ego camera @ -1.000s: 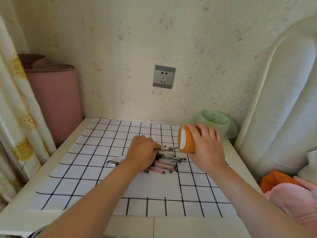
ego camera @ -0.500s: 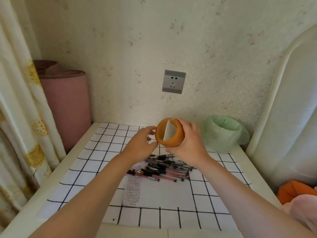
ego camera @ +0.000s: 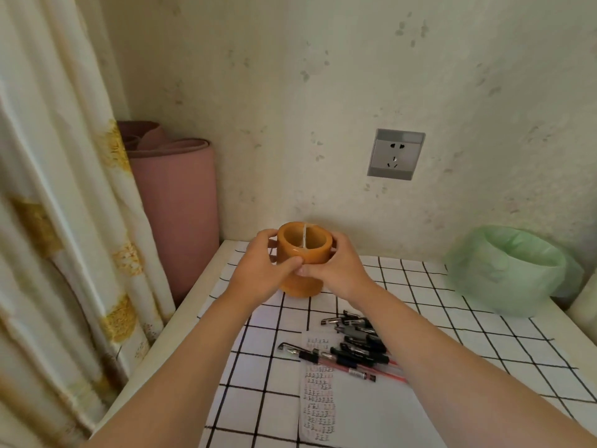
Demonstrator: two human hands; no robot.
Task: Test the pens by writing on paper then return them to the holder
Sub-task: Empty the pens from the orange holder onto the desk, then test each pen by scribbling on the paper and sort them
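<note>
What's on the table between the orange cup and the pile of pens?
Nothing. In the head view, only bare checkered tablecloth lies between the orange holder and the pens.

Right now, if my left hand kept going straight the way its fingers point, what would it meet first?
The left hand is already against the orange pen holder. Its fingers point right, so past the holder it would probably meet the right hand.

Both hands, left (ego camera: pixel 258 274) and right (ego camera: pixel 336 270), fingers curled, thumbs touching, forearms outstretched.
</note>
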